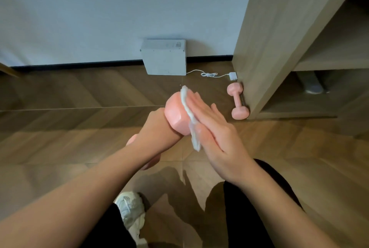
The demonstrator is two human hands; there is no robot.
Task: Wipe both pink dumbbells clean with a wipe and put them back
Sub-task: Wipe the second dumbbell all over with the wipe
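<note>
A person's left hand (154,128) is gripping a pink dumbbell (175,115) by its handle, fingers curled round it, above the wooden floor (79,138). The right hand (216,128), fingers straight, is pressing a white wipe (186,104) flat against its upper head. The second pink dumbbell (238,101) is lying against the shelf unit (269,48). Wiping looks underway; whether the second one is clean cannot be told, and the held one is not yet put back.

Dim, soft light (wide-angle bending at edges); arm shadows on floor (60,148).
</note>
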